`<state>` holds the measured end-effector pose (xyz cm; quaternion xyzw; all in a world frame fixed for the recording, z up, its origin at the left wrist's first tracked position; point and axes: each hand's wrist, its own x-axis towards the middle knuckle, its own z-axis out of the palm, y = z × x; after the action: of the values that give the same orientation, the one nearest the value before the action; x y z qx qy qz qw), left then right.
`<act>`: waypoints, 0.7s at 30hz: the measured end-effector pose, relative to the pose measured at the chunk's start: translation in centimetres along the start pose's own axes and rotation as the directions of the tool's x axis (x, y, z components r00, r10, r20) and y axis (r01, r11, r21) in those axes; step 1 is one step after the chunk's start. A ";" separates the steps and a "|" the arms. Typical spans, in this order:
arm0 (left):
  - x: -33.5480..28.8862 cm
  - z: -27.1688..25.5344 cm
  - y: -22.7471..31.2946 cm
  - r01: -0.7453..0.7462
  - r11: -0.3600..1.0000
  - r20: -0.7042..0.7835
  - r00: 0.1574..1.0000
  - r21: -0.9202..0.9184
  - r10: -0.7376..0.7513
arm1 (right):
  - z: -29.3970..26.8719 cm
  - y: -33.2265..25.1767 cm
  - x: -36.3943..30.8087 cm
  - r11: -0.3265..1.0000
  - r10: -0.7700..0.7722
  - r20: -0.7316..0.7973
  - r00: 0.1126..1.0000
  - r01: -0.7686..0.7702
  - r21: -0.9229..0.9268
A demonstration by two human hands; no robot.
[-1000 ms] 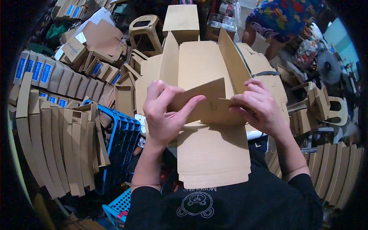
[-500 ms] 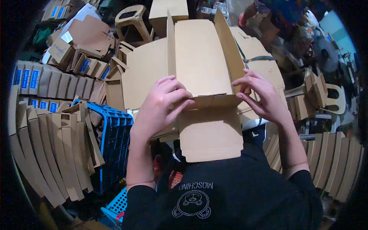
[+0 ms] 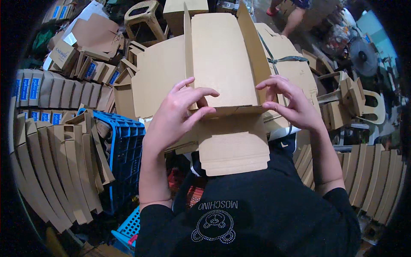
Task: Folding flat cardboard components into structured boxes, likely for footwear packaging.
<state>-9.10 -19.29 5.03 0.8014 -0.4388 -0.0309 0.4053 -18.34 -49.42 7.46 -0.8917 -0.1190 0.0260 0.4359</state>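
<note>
In front of me lies a partly folded brown cardboard box [image 3: 222, 55], its long side walls raised and its front wall [image 3: 233, 110] upright across the near end. A flat flap [image 3: 233, 147] with notched corners extends from that wall toward my black shirt. At the near left corner my left hand [image 3: 180, 107] grips the box, thumb outside the front wall, a bent finger behind it and the index finger lifted over the floor of the box. My right hand [image 3: 293, 100] holds the near right corner, index finger over the side wall and thumb by the front wall's end.
Flat cardboard sheets [image 3: 158, 77] lie beneath the box, with a strapped bundle [image 3: 295, 68] at right. A blue crate [image 3: 124, 158] and folded cardboard rows [image 3: 64, 167] stand left, more rows [image 3: 372, 180] right. Behind are a stool [image 3: 143, 19], a fan [image 3: 364, 55] and a person's leg [image 3: 294, 20].
My left index finger has straightened and lifted away from the thumb. The front flap appears slightly foreshortened. A person's leg has come into view at the far right.
</note>
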 end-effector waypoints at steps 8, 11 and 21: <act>0.1 -0.1 -0.2 -0.090 0.992 0.130 0.989 0.093 0.078 | 0.1 0.7 -0.1 0.990 -0.092 -0.026 0.995 0.089 -0.108; 0.0 0.2 -0.3 -0.087 0.987 0.135 0.988 0.134 0.068 | 0.1 0.6 0.0 0.988 -0.101 -0.029 0.994 0.097 -0.120; -0.1 0.0 -0.2 -0.088 0.991 0.142 0.987 0.098 0.073 | 0.3 0.3 0.0 0.993 -0.091 -0.028 0.995 0.089 -0.079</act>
<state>-9.04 -19.18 4.85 0.7988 -0.4989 -0.0470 0.3328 -18.31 -49.33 7.07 -0.9021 -0.1532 -0.0122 0.4032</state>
